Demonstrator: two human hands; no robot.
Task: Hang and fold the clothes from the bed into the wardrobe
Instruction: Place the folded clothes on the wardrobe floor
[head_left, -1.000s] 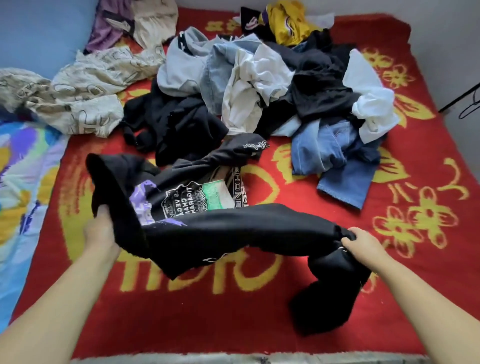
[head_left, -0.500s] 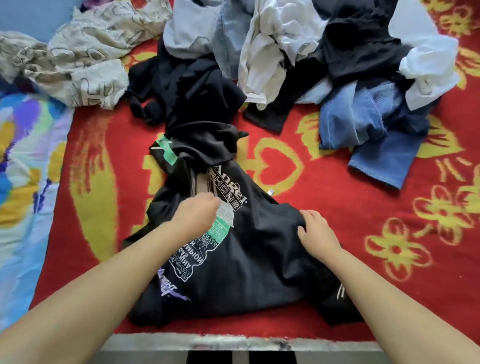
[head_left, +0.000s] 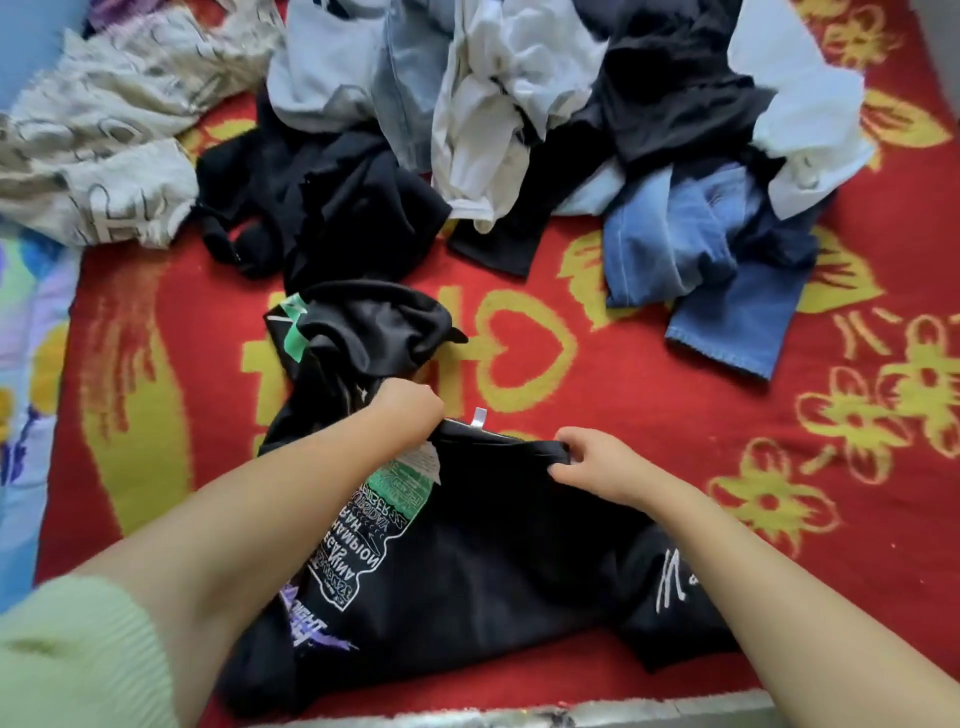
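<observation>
both hands pinch the far edge of a black printed sweatshirt (head_left: 483, 551) spread on the red blanket (head_left: 675, 415): left hand (head_left: 408, 410) fisted on the fabric by a small white tag (head_left: 479, 418), right hand (head_left: 592, 462) gripping the folded edge just beside it. beyond the hands lies the clothes pile (head_left: 519, 114), with blue jeans (head_left: 711, 270) beyond the right hand.

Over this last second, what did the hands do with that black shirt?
The black shirt, held up in the air a second ago, came down flat onto the red blanket. The left hand and right hand then shifted up to pinch its top edge. The clothes pile behind stayed put.
</observation>
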